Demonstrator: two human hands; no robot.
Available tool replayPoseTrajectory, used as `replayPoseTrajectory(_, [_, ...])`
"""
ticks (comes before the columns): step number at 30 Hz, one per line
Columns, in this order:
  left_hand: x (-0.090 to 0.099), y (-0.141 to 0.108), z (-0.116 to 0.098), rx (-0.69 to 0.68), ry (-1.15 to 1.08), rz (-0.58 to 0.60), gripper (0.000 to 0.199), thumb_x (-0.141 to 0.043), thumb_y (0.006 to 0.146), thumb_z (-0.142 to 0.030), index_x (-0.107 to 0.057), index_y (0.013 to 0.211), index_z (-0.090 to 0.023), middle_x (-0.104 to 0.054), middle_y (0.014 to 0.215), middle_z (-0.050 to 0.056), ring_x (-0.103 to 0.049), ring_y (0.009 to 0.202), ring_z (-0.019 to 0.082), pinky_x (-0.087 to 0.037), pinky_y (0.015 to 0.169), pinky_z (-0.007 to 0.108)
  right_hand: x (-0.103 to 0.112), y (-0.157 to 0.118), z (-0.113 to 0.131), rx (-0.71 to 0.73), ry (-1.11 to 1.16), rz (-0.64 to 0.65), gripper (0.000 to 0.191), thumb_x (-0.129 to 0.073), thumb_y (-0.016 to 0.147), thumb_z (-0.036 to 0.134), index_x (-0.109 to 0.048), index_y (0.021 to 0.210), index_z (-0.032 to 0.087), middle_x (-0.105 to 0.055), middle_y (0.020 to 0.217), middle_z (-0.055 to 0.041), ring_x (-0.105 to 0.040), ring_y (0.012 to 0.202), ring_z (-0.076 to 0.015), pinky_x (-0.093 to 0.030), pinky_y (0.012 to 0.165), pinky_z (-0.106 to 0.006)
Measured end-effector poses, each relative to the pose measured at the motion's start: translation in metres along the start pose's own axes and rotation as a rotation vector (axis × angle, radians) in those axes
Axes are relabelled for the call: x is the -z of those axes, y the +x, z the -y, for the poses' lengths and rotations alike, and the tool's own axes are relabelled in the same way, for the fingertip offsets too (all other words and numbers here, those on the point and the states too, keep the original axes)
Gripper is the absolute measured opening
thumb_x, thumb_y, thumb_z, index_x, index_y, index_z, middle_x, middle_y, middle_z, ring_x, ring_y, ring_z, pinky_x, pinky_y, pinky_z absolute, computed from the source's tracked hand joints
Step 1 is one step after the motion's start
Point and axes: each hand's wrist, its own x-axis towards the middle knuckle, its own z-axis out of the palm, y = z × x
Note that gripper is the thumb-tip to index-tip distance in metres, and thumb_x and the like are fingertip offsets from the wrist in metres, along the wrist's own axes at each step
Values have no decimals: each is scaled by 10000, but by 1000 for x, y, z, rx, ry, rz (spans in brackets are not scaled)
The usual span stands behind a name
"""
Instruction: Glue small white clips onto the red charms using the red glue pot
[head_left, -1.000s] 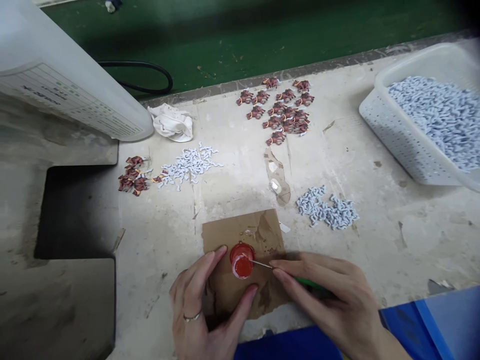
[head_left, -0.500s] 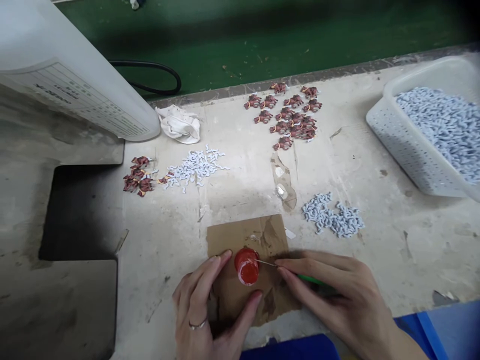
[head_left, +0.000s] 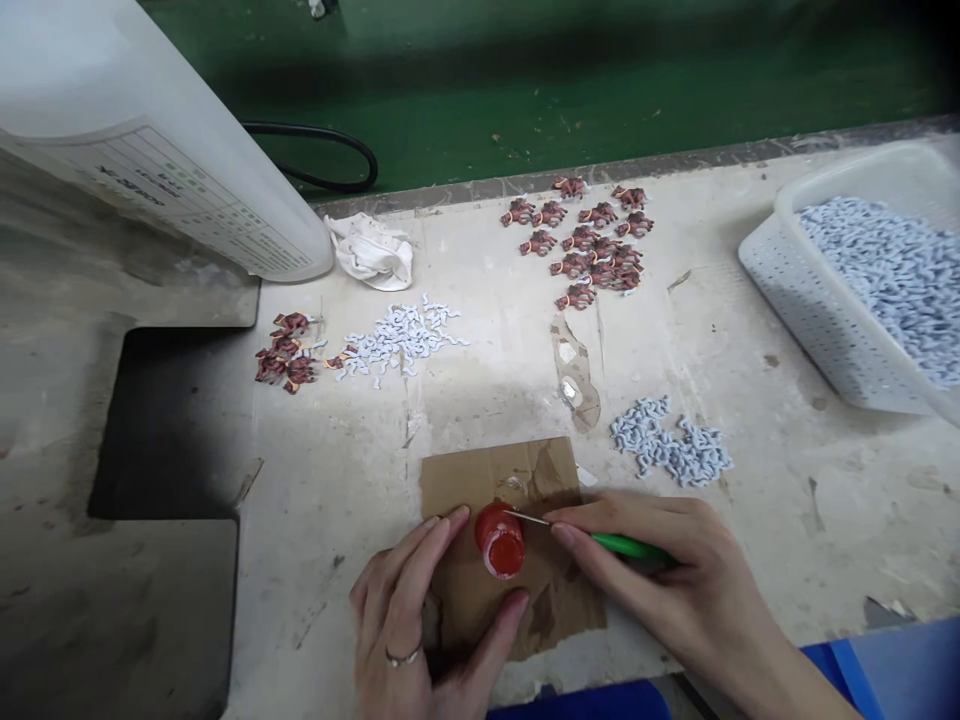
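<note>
My left hand (head_left: 412,610) grips a small red paint-smeared cup (head_left: 499,541) between thumb and fingers, just above a piece of brown cardboard (head_left: 480,475). My right hand (head_left: 664,570) pinches a green-handled needle tool (head_left: 626,546). Its thin metal tip reaches the cup's upper rim. Red-painted small parts (head_left: 592,245) lie in a loose group on the bench beyond the cardboard. A smaller red group (head_left: 285,352) lies at the left, next to scattered white curved pieces (head_left: 397,335). A ring sits on one finger of my left hand.
A white perforated basket (head_left: 817,320) full of pale blue curved pieces stands at right. A pale blue pile (head_left: 667,450) lies nearer. A white cloth (head_left: 371,252), a stained film scrap (head_left: 574,375) and a large white plastic container (head_left: 150,150) sit around the bench.
The whole scene has shifted slightly right and down in view. The needle tip has moved up along the cup toward its rim, and the cup now stands slightly more upright.
</note>
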Motion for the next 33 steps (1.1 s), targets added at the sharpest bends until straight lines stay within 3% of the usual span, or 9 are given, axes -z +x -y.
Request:
replayPoseTrajectory(5, [-1, 1, 0, -2, 4, 1, 630, -847, 796, -263, -552, 1321, -78, -713, 1177, 115, -627, 1132, 221, -494, 969, 396, 8, -2, -1, 48, -4, 70, 179, -666, 974, 128, -806, 966, 240, -759, 796, -2, -714, 687, -153, -535, 586, -236])
replayPoseTrajectory(13, [-1, 2, 0, -4, 12, 3, 640, -856, 789, -262, -557, 1318, -64, -712, 1176, 124, -627, 1126, 220, -489, 963, 392, 8, 10, -5, 104, -9, 157, 193, -653, 992, 123, -797, 1058, 233, -745, 814, 4, -679, 654, -118, -504, 580, -228])
replayPoseTrajectory(17, [-1, 2, 3, -17, 8, 0, 668, -864, 774, -260, -550, 1332, -73, -721, 1163, 117, -633, 1114, 222, -496, 960, 390, 10, 16, -7, 114, -65, 119, 201, -655, 994, 122, -793, 1086, 235, -770, 865, -9, -694, 689, -126, -517, 596, -231])
replayPoseTrajectory(21, [2, 1, 6, -57, 16, 14, 731, -873, 754, -261, -524, 1371, -85, -722, 1169, 107, -630, 1114, 218, -495, 958, 381, 15, 16, -8, 139, -90, 176, 197, -635, 999, 125, -782, 1076, 232, -721, 786, -2, -654, 630, -123, -487, 548, -241])
replayPoseTrajectory(33, [0, 6, -1, -34, 15, -5, 600, -860, 773, -229, -572, 1265, -45, -742, 1112, 128, -632, 1095, 201, -490, 946, 384, 26, 31, -2, 210, -172, 331, 211, -616, 1034, 173, -768, 1162, 243, -690, 831, -6, -648, 675, -134, -507, 582, -252])
